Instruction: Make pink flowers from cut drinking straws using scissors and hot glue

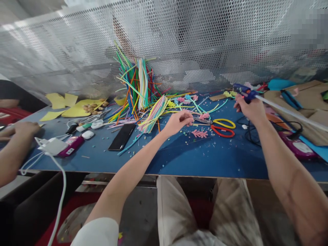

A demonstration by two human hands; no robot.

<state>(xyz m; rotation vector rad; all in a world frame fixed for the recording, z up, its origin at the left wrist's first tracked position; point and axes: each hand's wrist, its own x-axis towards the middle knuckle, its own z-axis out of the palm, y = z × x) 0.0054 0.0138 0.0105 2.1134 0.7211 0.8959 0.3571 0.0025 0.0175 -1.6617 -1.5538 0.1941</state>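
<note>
The person's right hand (249, 107) is curled tight around the grip of a blue glue gun (243, 91), held just above the far right part of the blue table (179, 157), with a long pale glue stick (289, 112) jutting out of the gun's back toward the right edge. The left hand (178, 122) hovers near the middle of the table, its fingers drawn together as if pinching something small, though what it pinches cannot be made out. Just to its right lie a small pink pipe-cleaner shape (199, 133) and two pairs of scissors, one yellow-handled (224, 123), one red-handled (222, 131). A loose heap of coloured pipe cleaners (139, 92) rises behind the left hand. A black phone (122, 136) lies flat to the left. At the far left, another person's hand (22, 130) rests on the table near a white charger (52, 146).
</note>
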